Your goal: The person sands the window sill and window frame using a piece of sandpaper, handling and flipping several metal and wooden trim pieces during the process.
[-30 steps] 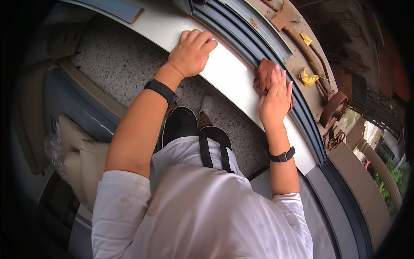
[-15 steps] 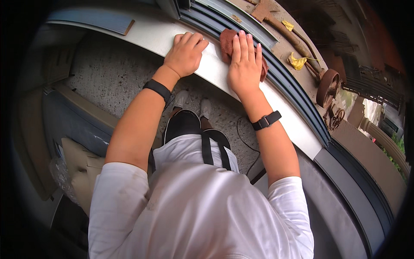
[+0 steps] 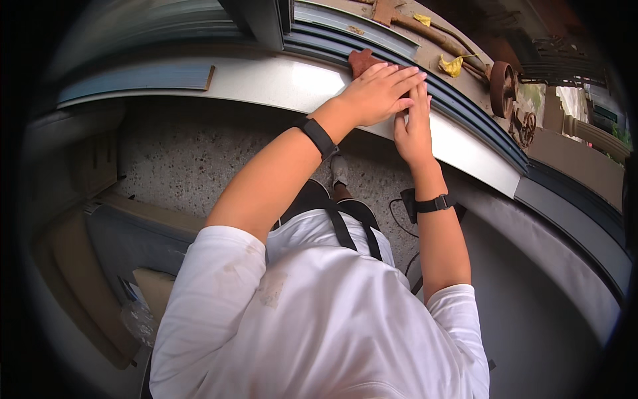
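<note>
A reddish-brown cloth lies on the dark grooved window track, beside the pale metal sill. My left hand rests over the cloth, its fingers stretched toward the right. Those fingers cross the fingertips of my right hand. The right hand reaches upward with its fingers extended, at the right end of the cloth. Both hands look flattened rather than curled. Most of the cloth is covered by my hands.
A bluish strip with a brown end lies on the sill to the left. Beyond the track lie a rusty hammer-like tool, yellow leaves and a rusty wheel. Padded panels stand at the lower left.
My left hand has moved right from the sill onto the cloth, meeting the right hand. My right hand has shifted right and slightly nearer. The view has shifted a little.
</note>
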`<state>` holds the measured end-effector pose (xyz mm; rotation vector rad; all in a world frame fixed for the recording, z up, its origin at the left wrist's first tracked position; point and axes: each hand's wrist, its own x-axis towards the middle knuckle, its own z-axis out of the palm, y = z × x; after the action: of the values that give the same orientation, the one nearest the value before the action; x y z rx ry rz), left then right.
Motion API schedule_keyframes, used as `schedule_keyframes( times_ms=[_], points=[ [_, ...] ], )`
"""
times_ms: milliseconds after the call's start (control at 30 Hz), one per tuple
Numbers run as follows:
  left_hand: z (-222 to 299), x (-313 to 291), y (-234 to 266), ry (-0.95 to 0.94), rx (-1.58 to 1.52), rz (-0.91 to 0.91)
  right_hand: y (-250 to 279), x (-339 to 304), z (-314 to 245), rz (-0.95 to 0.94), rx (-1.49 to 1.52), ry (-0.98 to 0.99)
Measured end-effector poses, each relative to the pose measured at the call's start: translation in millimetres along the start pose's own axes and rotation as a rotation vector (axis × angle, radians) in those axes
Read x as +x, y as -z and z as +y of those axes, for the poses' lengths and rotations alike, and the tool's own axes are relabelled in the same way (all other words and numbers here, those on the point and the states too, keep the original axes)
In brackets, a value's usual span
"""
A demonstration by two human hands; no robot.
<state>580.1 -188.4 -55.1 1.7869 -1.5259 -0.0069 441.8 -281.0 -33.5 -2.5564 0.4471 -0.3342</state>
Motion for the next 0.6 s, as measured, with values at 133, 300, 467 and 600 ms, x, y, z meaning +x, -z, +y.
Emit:
schedule_keyframes(
  times_ms=[133, 300, 467, 600],
  points=[
    [-18.4, -12.8, -0.6, 0.037, 0.246, -0.034, 26.3, -101.0, 6.2, 0.127, -0.12, -0.234],
    [-81.3, -55.1, 46.6, 0.039, 0.403, 0.082, 60.0, -182.2, 14.9, 0.119, -0.166, -0.498],
    [-79.9, -57.1, 63.3, 0.118, 0.459, 0.049, 74.2, -202.6, 23.2, 0.092, -0.171, -0.571],
    [-55.2, -48.6, 36.2, 0.262, 0.568, 0.059, 90.7, -197.2, 23.9, 0.075, -0.172, -0.509]
  ],
)
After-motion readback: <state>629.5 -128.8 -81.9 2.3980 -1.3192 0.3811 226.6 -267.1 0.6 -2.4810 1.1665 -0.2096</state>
